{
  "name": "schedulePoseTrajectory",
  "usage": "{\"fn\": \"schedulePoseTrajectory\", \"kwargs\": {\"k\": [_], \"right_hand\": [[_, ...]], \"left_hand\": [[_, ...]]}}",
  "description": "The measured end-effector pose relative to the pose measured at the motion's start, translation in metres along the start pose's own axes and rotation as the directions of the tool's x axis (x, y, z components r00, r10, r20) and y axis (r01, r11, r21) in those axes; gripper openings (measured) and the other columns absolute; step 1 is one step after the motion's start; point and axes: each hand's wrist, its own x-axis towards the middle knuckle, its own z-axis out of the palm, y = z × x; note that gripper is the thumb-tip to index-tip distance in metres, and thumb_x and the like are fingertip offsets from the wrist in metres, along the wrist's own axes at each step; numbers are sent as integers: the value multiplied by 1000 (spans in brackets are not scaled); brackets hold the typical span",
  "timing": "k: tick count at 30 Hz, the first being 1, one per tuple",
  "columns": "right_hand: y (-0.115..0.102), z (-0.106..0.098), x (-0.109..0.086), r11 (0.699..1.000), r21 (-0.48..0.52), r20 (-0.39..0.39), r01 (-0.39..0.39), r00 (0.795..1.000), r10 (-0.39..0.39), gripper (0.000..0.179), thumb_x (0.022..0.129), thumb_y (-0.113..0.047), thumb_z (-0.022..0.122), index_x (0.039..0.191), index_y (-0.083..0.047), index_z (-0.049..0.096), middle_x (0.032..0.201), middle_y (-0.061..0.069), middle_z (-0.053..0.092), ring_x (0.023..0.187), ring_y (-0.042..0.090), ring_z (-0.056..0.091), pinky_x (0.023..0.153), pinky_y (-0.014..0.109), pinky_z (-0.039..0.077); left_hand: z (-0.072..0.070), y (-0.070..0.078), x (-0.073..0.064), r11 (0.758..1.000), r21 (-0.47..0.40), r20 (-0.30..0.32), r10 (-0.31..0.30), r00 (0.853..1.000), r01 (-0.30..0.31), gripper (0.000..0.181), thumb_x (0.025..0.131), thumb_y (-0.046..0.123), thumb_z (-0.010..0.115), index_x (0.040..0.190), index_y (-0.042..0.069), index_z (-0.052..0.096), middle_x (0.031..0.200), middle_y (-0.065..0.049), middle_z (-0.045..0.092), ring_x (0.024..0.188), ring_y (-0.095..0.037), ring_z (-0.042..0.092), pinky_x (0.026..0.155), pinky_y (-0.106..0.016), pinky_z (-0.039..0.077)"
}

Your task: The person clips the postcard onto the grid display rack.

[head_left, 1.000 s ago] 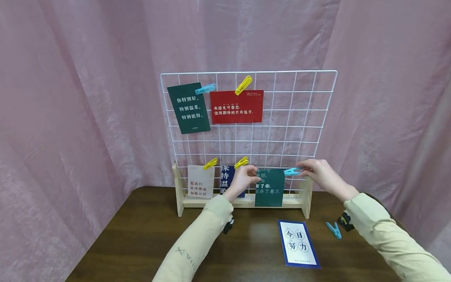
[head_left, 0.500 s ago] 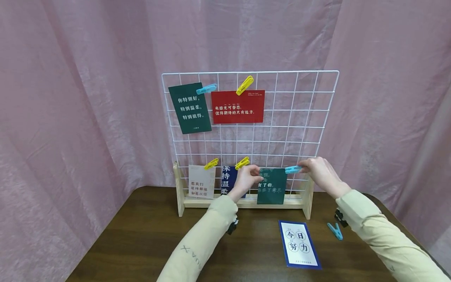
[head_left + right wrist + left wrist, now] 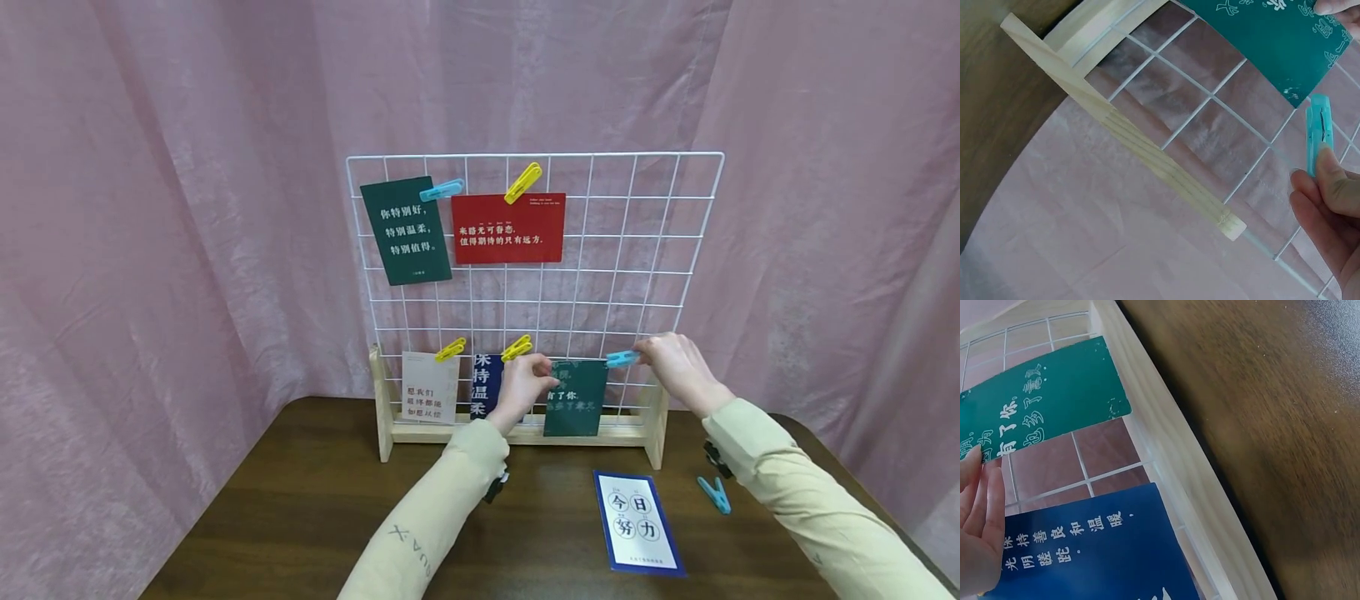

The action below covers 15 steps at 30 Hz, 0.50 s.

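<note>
In the head view, my left hand (image 3: 522,387) pinches the left edge of a dark green card (image 3: 576,400) in front of the wire grid's lower part. Between the thumb and fingers of my right hand (image 3: 681,372) is a light blue clothespin (image 3: 622,358), at the card's upper right corner. The right wrist view has the clothespin (image 3: 1319,131) close by the card's corner; whether it bites the card cannot be told. A navy card (image 3: 1097,550) lies just beside my left hand in the left wrist view, partly hidden by that hand in the head view.
The white wire grid (image 3: 627,270) stands in a wooden base (image 3: 450,432). Clothespins fix a green card (image 3: 406,232), a red card (image 3: 507,248) and a pale card (image 3: 428,387) on it. A blue-bordered card (image 3: 638,522) and a blue clothespin (image 3: 715,495) lie on the table (image 3: 300,500).
My right hand has brought the clothespin slightly nearer to the card's corner and turned a little. The green card has shifted only slightly in my left hand.
</note>
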Motion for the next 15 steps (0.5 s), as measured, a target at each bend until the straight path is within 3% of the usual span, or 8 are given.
{"fn": "schedulePoseTrajectory", "kwargs": {"k": [15], "right_hand": [[-1, 5, 9, 996, -90, 20, 21, 1000, -19, 14, 63, 8, 72, 68, -4, 67, 65, 9, 62, 53, 24, 57, 43, 34, 45]], "left_hand": [[5, -2, 1, 999, 49, -84, -5, 996, 10, 13, 70, 7, 76, 77, 5, 66, 65, 4, 62, 53, -2, 55, 50, -18, 43]]}}
